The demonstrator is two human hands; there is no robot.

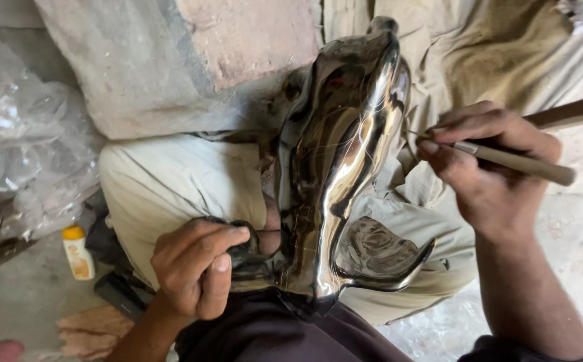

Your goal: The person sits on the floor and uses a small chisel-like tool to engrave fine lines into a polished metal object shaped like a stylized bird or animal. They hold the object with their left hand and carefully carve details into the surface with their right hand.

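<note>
Head view: a polished metal figure [345, 167], shaped like a long animal head with a curved horn or fin low on its right, lies along the person's lap, resting on pale trousers [164, 181] and a dark cloth [271, 335] at the near end. The left hand [197, 268] is clamped on the figure's lower left edge, fingers curled over it and thumb pressed down. The right hand [486, 161] is closed, pen-fashion, on a thin tool [512, 161] with a pale handle and a metal collar; its fine tip meets the figure's right flank near the top.

By its look the figure is stiff and fairly heavy. The mirror finish is likely slick, and would probably mark or scratch easily. The safest holds seem to be the lower rim, where the left hand is, and the curved horn; the smooth flanks offer little purchase.

Around it: a rough stone slab [170, 60] stands just beyond the knees, close to the figure's far end. Crumpled clear plastic [23, 134] lies at the left, with a small pale bottle with a yellow cap [77, 253] on the floor [10, 295] below it, and a dark flat object [120, 295] and a tan rag [93, 328] near the left wrist. A wooden bar [573, 112] crosses behind the right hand, near the tool's handle.
</note>
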